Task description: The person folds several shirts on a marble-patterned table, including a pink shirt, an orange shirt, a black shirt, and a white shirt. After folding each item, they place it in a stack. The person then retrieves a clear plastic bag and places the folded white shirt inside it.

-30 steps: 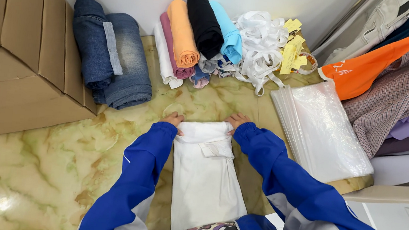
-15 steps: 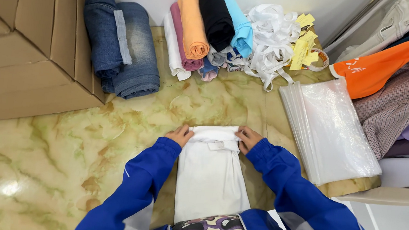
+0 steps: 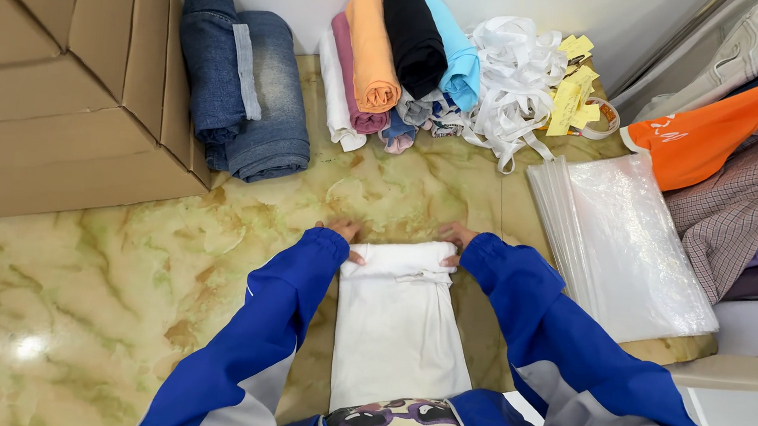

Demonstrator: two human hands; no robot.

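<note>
Both hands are sitting closer to the body than a half second ago, and the rolled far end of the white garment (image 3: 396,321) is looking thicker, the roll having come toward the wearer.

From the head camera, the left hand (image 3: 343,235) is pressing on the roll's left end at about 10 o'clock from the garment's middle, fingers curled down over the fabric. The right hand (image 3: 455,241) is doing the same at about 1 o'clock, fingers bent and gripping the roll's right end. The garment is lying flat on the marbled yellow-green table (image 3: 110,308), running from the hands back toward 6 o'clock. Folded jeans (image 3: 247,89) are lying at 11 o'clock, rolled coloured clothes (image 3: 404,49) at 12 o'clock, and clear plastic bags (image 3: 626,246) at 2 o'clock. Cardboard boxes (image 3: 51,61) are standing at 10 o'clock.
</note>
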